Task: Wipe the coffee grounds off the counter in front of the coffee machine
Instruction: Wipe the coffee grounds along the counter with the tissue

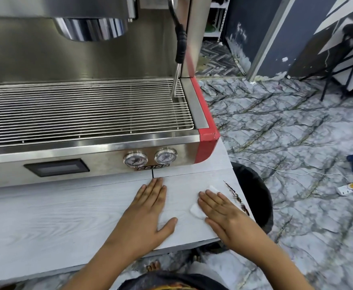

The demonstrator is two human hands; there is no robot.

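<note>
With both hands spread flat, the right hand [223, 208] pressing a white tissue [196, 210] and the left hand [150, 208] bracing the surface [45, 216], the coffee grounds [236, 197] near the edge risk being smeared or pushed onto the floor [297, 143] rather than into the black bin [255, 191].

One head-worn wide-angle view looks steeply down, close over the counter [66, 216] before the coffee machine [87, 114].

Pale wood-grain counter [66, 206] carries the coffee machine [87, 114] at back; dark streak of coffee grounds [237, 197] near rt edge; white cloth [196, 210], maybe tissue, flat under right hand [223, 208]; left hand [150, 206] flat beside it.
</note>
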